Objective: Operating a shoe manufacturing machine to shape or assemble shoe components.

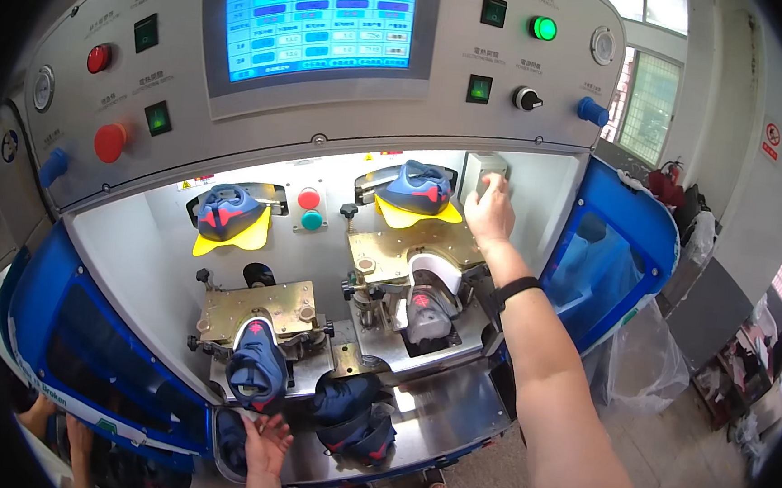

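Observation:
My right hand (491,213) reaches into the lit machine bay, fingers curled, beside a grey box (485,173) on the back wall. Whether it touches the box is hard to tell. My left hand (268,444) is low at the bay's front with its fingers spread and nothing in them. Just above it, a navy shoe upper (258,366) sits on the left clamping station, under a brass-coloured plate (259,312). In the right station, a white collar-shaped pad (434,272) curves round a grey form (426,319). More navy uppers (356,418) lie on the metal ledge (452,407).
Two blue uppers with yellow edges, one left (231,219) and one right (417,196), hang on the back wall. Between them is a red and green button panel (309,208). Blue doors (102,360) flank the bay. Another person's hands (78,440) show at lower left.

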`<state>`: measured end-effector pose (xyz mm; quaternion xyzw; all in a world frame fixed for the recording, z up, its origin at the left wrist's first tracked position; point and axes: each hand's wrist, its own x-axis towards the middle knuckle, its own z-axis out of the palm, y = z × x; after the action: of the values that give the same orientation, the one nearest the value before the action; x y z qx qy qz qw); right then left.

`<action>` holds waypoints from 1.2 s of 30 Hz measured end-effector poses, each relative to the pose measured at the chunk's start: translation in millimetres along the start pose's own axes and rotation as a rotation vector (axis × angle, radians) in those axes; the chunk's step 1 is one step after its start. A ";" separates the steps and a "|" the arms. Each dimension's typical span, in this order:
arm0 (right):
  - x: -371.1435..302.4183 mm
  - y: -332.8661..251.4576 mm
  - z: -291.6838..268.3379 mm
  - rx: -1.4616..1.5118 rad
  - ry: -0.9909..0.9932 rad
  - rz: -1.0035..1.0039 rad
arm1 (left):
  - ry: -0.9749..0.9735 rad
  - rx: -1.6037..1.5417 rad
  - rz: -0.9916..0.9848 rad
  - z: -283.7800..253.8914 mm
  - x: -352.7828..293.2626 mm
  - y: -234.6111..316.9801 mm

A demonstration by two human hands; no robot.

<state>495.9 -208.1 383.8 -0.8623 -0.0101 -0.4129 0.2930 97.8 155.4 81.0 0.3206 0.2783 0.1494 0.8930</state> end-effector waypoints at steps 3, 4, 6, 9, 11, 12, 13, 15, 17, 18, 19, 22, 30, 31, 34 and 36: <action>-2.6 -20.0 -1.8 0.343 -0.099 -0.426 | -0.015 0.132 -0.135 23.1 -29.4 -25.7; -1.7 -26.5 -2.7 0.378 -0.354 -0.403 | -0.015 0.157 -0.199 36.5 -37.1 -34.5; 3.0 -34.0 -8.9 0.233 -0.400 -0.379 | -0.166 0.161 -0.238 68.8 -50.2 -50.5; -26.0 -38.5 -22.4 0.296 -0.321 -0.537 | -0.371 0.251 -0.254 118.9 -63.6 -68.4; -77.2 -25.4 -43.8 0.283 -0.174 -0.573 | -0.478 0.306 -0.292 148.5 -66.5 -79.4; -111.6 -16.2 -57.7 0.299 -0.146 -0.558 | -0.494 0.354 -0.304 162.7 -66.5 -86.1; -147.4 -4.3 -75.6 0.308 -0.199 -0.519 | -0.536 0.333 -0.312 174.7 -67.1 -92.5; -218.6 14.3 -110.7 0.346 -0.287 -0.436 | -0.629 0.294 -0.317 193.9 -66.5 -106.2; -269.5 27.6 -136.0 0.431 -0.318 -0.361 | -0.633 0.250 -0.385 208.8 -63.9 -121.4; -283.3 34.2 -142.4 0.447 -0.365 -0.343 | -0.642 0.207 -0.428 216.6 -60.2 -129.1; -286.1 41.6 -140.9 0.390 -0.467 -0.342 | -0.650 0.095 -0.508 224.1 -55.9 -136.9; -266.7 58.3 -121.8 0.301 -0.507 -0.375 | -0.599 0.063 -0.455 250.8 -41.0 -160.4; -224.5 67.0 -85.2 0.295 -0.596 -0.416 | -0.466 0.122 -0.300 289.4 -13.4 -163.2; -223.6 66.6 -84.3 0.298 -0.599 -0.415 | -0.447 0.134 -0.304 290.8 -13.0 -162.7; -222.0 67.6 -81.3 0.310 -0.606 -0.415 | -0.412 0.139 -0.295 293.1 -12.5 -163.1; -221.8 69.5 -78.6 0.316 -0.612 -0.417 | -0.394 0.130 -0.283 293.5 -11.5 -163.7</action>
<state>312.4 -256.2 228.3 -0.8693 -0.3351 -0.1810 0.3151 277.1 -116.0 166.0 0.3583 0.1498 -0.0608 0.9195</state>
